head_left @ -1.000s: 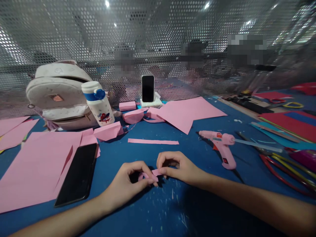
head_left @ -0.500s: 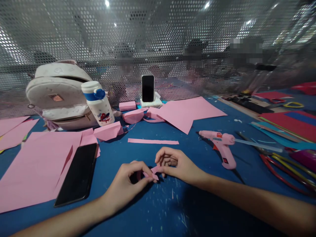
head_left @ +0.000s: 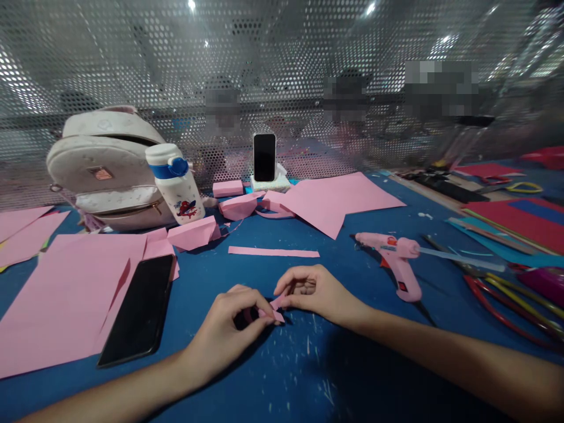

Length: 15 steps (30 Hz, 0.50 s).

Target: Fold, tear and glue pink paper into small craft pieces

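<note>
A small folded strip of pink paper [head_left: 277,305] is pinched between my two hands, low over the blue table [head_left: 304,376]. My left hand [head_left: 235,320] grips its near end between thumb and fingertips. From the other side, my right hand [head_left: 311,294] pinches the far end with thumb and forefinger, the other fingers curled in. Part of the strip is hidden behind the left fingers. Beyond the hands lies a flat, straight pink strip [head_left: 273,252]. A pink glue gun [head_left: 392,258] rests on its side to the right, with a clear glue stick out of its back.
At left a black phone [head_left: 138,311] lies on pink sheets [head_left: 66,294]. Behind stand a white backpack [head_left: 110,170], a bottle [head_left: 178,185] and an upright phone [head_left: 264,157]. Folded pink pieces [head_left: 194,233] sit mid-table. Red-handled scissors [head_left: 497,311] and coloured sheets [head_left: 520,223] lie right.
My right forefinger and thumb have shifted slightly left, closer to the left fingertips, on the folded strip. Everything else on the table stays put.
</note>
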Each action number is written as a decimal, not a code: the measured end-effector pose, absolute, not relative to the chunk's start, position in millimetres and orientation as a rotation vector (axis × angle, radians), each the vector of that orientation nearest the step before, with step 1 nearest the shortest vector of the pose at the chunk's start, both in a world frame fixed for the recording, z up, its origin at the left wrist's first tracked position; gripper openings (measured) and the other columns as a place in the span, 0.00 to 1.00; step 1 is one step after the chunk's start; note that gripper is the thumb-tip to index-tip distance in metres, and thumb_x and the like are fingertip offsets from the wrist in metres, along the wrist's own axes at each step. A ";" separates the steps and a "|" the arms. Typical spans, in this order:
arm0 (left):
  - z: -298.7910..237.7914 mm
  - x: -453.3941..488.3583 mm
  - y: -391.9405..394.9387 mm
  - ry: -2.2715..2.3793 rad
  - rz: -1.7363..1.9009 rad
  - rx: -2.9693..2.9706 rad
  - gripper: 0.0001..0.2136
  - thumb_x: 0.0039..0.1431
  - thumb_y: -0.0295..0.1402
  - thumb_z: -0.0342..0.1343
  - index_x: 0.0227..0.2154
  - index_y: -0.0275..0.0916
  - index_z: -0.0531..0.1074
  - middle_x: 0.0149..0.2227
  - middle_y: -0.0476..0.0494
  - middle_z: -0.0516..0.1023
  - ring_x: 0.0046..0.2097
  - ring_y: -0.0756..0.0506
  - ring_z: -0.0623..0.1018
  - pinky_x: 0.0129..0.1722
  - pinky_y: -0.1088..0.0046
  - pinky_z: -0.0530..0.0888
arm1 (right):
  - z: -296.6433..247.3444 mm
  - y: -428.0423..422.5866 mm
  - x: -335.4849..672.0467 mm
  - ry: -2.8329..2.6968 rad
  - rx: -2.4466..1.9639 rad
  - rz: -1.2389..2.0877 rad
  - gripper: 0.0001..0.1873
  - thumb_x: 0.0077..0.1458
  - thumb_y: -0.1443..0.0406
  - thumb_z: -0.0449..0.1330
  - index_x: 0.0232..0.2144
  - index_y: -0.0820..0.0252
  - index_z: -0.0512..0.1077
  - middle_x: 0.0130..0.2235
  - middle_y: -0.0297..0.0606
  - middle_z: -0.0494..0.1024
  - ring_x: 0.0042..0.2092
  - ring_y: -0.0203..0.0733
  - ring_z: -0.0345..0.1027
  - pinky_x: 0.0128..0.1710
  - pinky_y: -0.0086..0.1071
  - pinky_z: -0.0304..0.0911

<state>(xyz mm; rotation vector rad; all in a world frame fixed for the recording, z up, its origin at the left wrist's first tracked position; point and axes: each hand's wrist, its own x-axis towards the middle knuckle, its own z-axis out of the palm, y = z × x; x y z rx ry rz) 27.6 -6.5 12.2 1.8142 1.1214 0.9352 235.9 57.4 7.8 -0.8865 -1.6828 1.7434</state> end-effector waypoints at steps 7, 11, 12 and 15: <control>12.4 28.6 -5.7 1.118 0.927 1.811 0.06 0.62 0.30 0.58 0.31 0.41 0.79 0.32 0.47 0.83 0.36 0.46 0.76 0.36 0.73 0.68 | 7.3 58.5 236.9 -1.654 -0.868 1.784 0.13 0.46 0.61 0.73 0.31 0.63 0.77 0.29 0.36 0.82 0.33 0.36 0.76 0.38 0.30 0.70; 12.9 28.4 -6.9 1.112 0.932 1.817 0.07 0.62 0.29 0.58 0.30 0.40 0.79 0.32 0.48 0.83 0.36 0.47 0.76 0.37 0.73 0.68 | 6.8 59.2 236.0 -1.647 -0.874 1.793 0.13 0.46 0.61 0.73 0.31 0.63 0.77 0.29 0.36 0.81 0.32 0.36 0.76 0.37 0.30 0.69; 13.0 28.4 -7.1 1.113 0.933 1.823 0.07 0.62 0.29 0.58 0.30 0.40 0.79 0.32 0.48 0.83 0.36 0.47 0.76 0.37 0.73 0.68 | 7.0 59.4 235.8 -1.648 -0.880 1.793 0.13 0.46 0.61 0.73 0.31 0.63 0.77 0.29 0.36 0.81 0.32 0.36 0.75 0.37 0.30 0.69; 12.9 28.6 -7.2 1.123 0.929 1.840 0.06 0.62 0.28 0.58 0.30 0.40 0.79 0.32 0.49 0.83 0.36 0.47 0.76 0.37 0.74 0.68 | 9.5 60.0 236.3 -1.680 -0.875 1.789 0.12 0.46 0.61 0.72 0.30 0.63 0.77 0.28 0.35 0.80 0.31 0.35 0.75 0.36 0.30 0.69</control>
